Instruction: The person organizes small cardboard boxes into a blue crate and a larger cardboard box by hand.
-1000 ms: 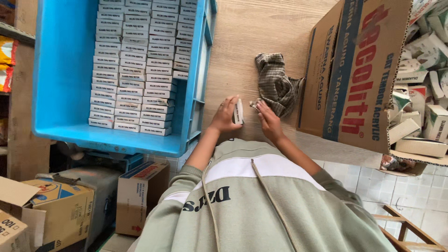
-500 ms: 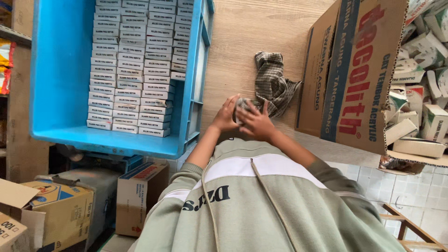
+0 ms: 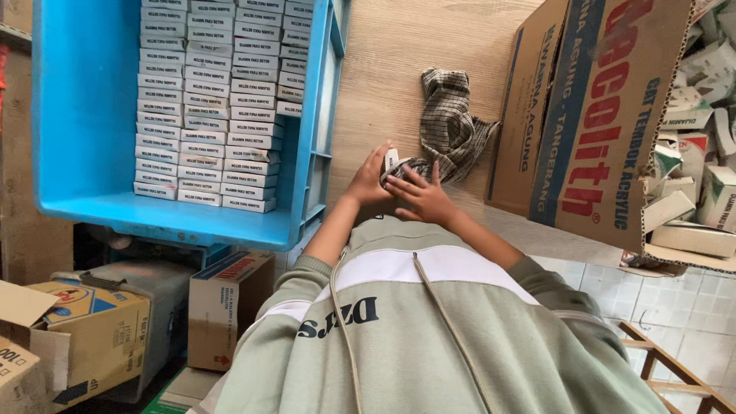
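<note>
My left hand (image 3: 366,182) grips a small white box (image 3: 391,160) just above the wooden tabletop (image 3: 383,69). My right hand (image 3: 426,197) lies beside it with fingers spread, its fingertips touching the box and the near end of a checked grey cloth (image 3: 450,123). The cloth lies crumpled on the table just beyond both hands. To the left stands a blue plastic crate (image 3: 88,100) holding several rows of the same small white boxes (image 3: 218,100).
A large open cardboard carton (image 3: 590,115) lies on its side at the right, with loose white and green packets (image 3: 705,153) beyond it. Cardboard boxes (image 3: 92,330) sit on the floor at lower left. White floor tiles and a wooden frame (image 3: 675,368) are at lower right.
Both hands held the small box a second ago, then closed together over it. Now my right hand's fingers are spread out flat beside the box, near the cloth end.
</note>
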